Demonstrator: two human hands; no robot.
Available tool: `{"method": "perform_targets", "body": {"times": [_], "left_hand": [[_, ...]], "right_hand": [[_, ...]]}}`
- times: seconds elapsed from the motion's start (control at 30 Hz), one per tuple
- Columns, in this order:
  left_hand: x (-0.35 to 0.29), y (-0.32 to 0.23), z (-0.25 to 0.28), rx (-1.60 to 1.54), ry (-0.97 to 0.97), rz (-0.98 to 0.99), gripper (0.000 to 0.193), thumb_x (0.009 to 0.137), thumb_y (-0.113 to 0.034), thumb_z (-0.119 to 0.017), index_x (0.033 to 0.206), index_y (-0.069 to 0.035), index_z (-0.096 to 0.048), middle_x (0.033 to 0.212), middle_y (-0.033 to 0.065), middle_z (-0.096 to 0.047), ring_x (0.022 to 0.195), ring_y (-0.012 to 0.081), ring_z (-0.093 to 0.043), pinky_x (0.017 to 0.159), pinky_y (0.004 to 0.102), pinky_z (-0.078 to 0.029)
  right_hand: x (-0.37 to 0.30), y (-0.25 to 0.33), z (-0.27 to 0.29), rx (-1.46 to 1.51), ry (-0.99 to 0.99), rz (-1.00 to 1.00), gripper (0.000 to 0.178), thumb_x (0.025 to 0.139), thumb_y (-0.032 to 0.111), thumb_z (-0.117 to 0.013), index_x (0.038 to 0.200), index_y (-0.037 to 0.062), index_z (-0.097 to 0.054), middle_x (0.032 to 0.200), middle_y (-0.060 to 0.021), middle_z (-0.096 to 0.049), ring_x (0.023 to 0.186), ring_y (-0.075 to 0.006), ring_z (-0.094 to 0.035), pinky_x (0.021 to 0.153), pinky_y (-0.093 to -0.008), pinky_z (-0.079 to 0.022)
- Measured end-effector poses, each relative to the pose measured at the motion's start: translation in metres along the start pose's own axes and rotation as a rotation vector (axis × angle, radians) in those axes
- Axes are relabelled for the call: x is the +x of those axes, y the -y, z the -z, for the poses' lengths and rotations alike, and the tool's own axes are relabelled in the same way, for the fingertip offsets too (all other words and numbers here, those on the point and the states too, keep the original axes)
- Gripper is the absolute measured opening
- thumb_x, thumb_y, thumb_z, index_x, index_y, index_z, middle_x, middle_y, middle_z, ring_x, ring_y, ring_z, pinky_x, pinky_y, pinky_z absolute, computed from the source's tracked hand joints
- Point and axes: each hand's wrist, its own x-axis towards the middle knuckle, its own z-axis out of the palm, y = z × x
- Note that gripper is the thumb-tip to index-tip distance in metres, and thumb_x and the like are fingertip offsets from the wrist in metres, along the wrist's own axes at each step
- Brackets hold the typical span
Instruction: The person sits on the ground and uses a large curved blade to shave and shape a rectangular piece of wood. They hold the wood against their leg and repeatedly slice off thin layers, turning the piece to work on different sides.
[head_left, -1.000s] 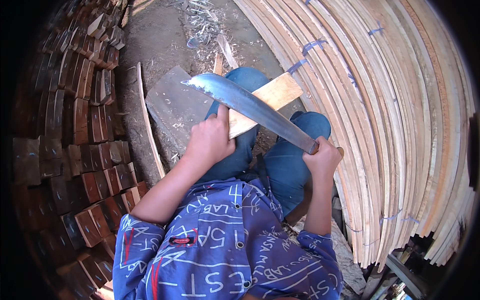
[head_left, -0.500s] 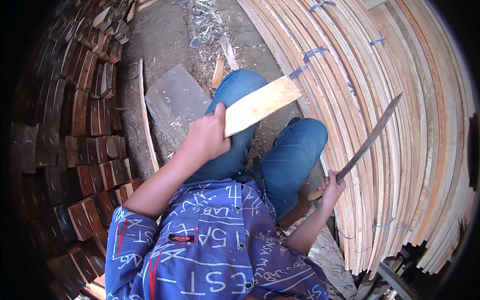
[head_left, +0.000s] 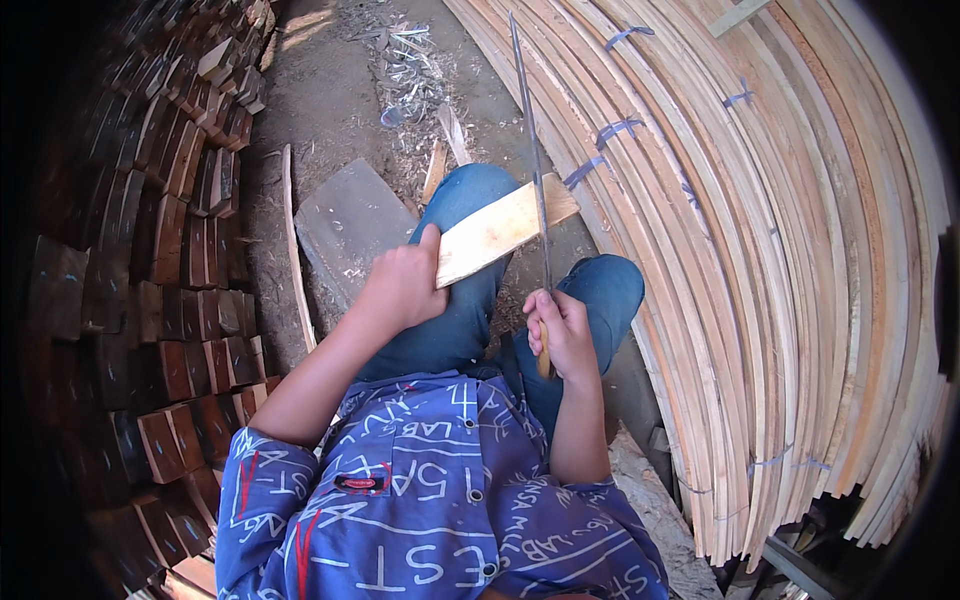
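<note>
My left hand (head_left: 408, 275) grips one end of a short, pale wooden board (head_left: 492, 236), thumb on top. The board slants up and to the right over my left knee. In my right hand (head_left: 562, 330) is a machete (head_left: 533, 130), held by its yellowish handle near my right thigh. Its long, dark blade points away from me with its edge or back turned to view. The blade crosses over the board close to the far right end; whether it touches the wood I cannot tell.
Long, pale wooden strips (head_left: 700, 250) bundled with blue ties lie along the right. Stacked dark wood blocks (head_left: 180, 350) line the left. A flat grey slab (head_left: 352, 220) and a thin stick (head_left: 294, 250) rest on the ground, with wood shavings (head_left: 410, 70) and scraps farther off.
My right hand has swung the machete leftward from beside the strips to over the board, its blade now pointing straight ahead. My left hand and the board have shifted slightly left and nearer.
</note>
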Motion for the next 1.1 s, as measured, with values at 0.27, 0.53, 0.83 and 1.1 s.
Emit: {"method": "perform_targets", "body": {"times": [0.27,0.53,0.83,1.1], "left_hand": [[0.006,0.006,0.01,0.012,0.035,-0.107,0.04,0.068,-0.011,-0.063,0.1,0.003,-0.043,0.076,0.0301,-0.063,0.077,0.0495,-0.063,0.072,0.0549,-0.052],[0.004,0.002,-0.006,-0.037,-0.018,-0.025,0.036,0.071,-0.012,-0.062,0.098,0.002,-0.043,0.077,0.0323,-0.064,0.076,0.0503,-0.063,0.072,0.0558,-0.052],[0.001,0.003,-0.007,-0.016,-0.045,-0.004,0.036,0.071,-0.012,-0.063,0.098,0.001,-0.043,0.073,0.0305,-0.063,0.073,0.0493,-0.064,0.07,0.056,-0.052],[0.009,-0.01,-0.01,-0.011,-0.007,0.008,0.046,0.07,-0.011,-0.063,0.107,0.003,-0.042,0.078,0.0325,-0.064,0.076,0.0508,-0.063,0.073,0.0554,-0.052]], "right_hand": [[0.005,-0.014,-0.015,-0.536,-0.337,0.373,0.045,0.097,0.04,-0.06,0.079,-0.001,-0.057,0.055,-0.0039,-0.05,0.047,-0.0106,-0.049,0.044,-0.032,-0.04],[0.022,0.007,-0.011,-1.079,-0.388,0.398,0.054,0.083,0.054,-0.069,0.076,0.0019,-0.057,0.064,-0.0165,-0.064,0.061,-0.037,-0.066,0.053,-0.0452,-0.051],[0.027,0.0,0.015,-1.252,-0.419,0.575,0.055,0.076,0.057,-0.074,0.067,0.0066,-0.054,0.059,-0.0105,-0.06,0.054,-0.0299,-0.065,0.048,-0.0403,-0.05],[0.036,0.017,-0.011,-1.222,-0.37,0.545,0.06,0.077,0.064,-0.068,0.067,0.0051,-0.059,0.055,-0.0109,-0.06,0.051,-0.0297,-0.064,0.047,-0.0399,-0.051]]}}
